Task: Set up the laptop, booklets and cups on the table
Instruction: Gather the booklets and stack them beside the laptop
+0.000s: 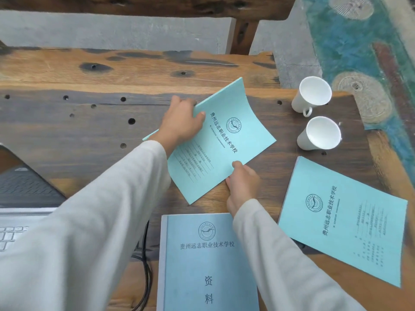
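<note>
Since we read the bench from the left, the open laptop (20,198) comes first, at the near-left edge of the wooden table (89,131), with dark cables (143,265) trailing beside it. Our left hand (179,124) comes next: its thumb lies on the cover and its fingers curl over the far-left edge of the middle booklet (224,140), so it is closed on that booklet. The booklet's long axis runs diagonally, near-left to far-right, and its far end curls up off the wood. Our right hand (241,182) pinches the booklet's near edge, thumb on top; the fingers underneath are hidden, so we cannot tell how deep the hold is.

Key relation: both hands sit on the booklet, left hand at the far-left edge, right hand at the near edge, so they bracket it across its short axis. We judge that any straightening will turn it about the line between them.

Nearer us, a paler booklet (208,265) lies square to the edge, our right sleeve (280,254) crossing its corner. Further right, a third booklet (343,221) lies tilted. Beyond it two white cups (312,95) (320,133) stand close together near the far-right corner. Step in hand, by our judgement: placing the middle booklet.
</note>
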Available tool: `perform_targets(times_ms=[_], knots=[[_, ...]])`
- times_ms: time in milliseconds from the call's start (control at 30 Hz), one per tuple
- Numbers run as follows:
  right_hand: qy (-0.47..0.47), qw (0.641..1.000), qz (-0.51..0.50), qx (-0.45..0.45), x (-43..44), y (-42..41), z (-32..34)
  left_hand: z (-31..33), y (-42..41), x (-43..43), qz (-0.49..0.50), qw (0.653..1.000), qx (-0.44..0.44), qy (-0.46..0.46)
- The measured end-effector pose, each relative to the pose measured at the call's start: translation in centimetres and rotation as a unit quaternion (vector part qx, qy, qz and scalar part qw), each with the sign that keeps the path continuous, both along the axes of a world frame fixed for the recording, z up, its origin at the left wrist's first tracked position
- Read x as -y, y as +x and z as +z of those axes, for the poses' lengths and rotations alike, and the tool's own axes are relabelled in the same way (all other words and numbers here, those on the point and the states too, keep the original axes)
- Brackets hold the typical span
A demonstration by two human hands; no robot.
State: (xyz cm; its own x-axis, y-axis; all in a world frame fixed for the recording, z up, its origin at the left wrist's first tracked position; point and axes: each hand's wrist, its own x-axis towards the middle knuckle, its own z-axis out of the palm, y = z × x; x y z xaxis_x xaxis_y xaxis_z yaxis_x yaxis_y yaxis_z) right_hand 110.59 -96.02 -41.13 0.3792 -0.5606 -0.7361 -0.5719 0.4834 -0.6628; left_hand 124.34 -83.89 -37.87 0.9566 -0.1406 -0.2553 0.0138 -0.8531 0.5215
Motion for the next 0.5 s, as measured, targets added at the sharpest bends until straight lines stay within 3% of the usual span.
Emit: perform_targets(times_ms=[167, 233, 300, 367, 433, 500], knots=[[0.018, 0.999, 0.037, 0.004, 0.2, -0.2, 0.7, 3.3, -3.5, 0.7, -0.093, 0.988, 0.112, 0.052], [0.033, 0.998, 0.055, 0.003, 0.8, -0.3, 0.8, 5.1, -5.1, 0.5, -0.135, 0.981, 0.136, 0.027], [0.073, 0.994, 0.075, 0.023, 1.3, -0.4, 1.6, 7.6, -6.6, -0.2, -0.145, 0.977, 0.143, -0.065], [0.139, 0.984, 0.086, 0.072, 1.7, -0.8, 2.7, 10.4, -8.3, -1.1, -0.131, 0.962, 0.075, -0.227], [0.232, 0.958, 0.064, 0.158, 2.0, -1.6, 3.5, 12.2, -10.1, -2.0, -0.085, 0.925, -0.025, -0.37], [0.313, 0.916, 0.035, 0.247, 2.5, -2.9, 4.4, 12.7, -11.7, -3.0, -0.003, 0.903, -0.057, -0.426]])
